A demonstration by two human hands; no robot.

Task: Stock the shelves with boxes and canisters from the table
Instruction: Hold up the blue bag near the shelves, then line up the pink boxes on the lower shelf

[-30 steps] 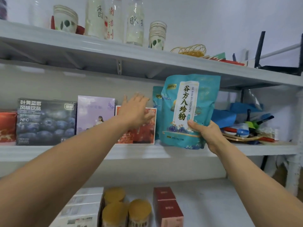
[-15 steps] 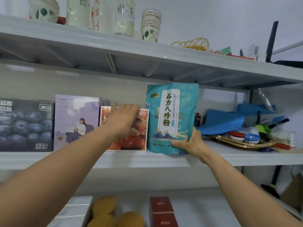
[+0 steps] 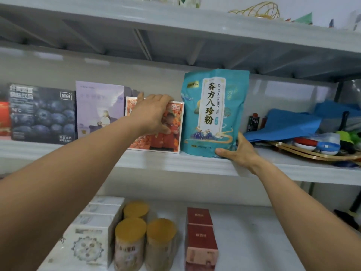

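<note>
Nearest the camera, on the lower shelf (image 3: pixel 254 241), three cork-lidded canisters (image 3: pixel 130 243) stand in a cluster between a row of white boxes (image 3: pixel 91 241) on their left and two stacked red boxes (image 3: pixel 201 241) on their right. Above them both bare arms reach up to the middle shelf (image 3: pixel 175 163). The right hand (image 3: pixel 237 151) grips the lower right corner of a teal pouch (image 3: pixel 213 112), thumb across the front and fingers curled behind it; the pouch stands upright on the middle shelf, just beside an orange box (image 3: pixel 175 137). The left hand (image 3: pixel 154 114) holds that orange box, its fingers hooked over the top edge and the thumb pressed on the front face. Further left on the same shelf stand a pale purple box (image 3: pixel 99 108) and a dark blueberry box (image 3: pixel 42 114). To the pouch's right lie a crumpled blue cloth (image 3: pixel 283 124) and a tray (image 3: pixel 312 153) of small items. The top shelf (image 3: pixel 175 22) runs overhead, carrying a yellow wire piece (image 3: pixel 256 9).
</note>
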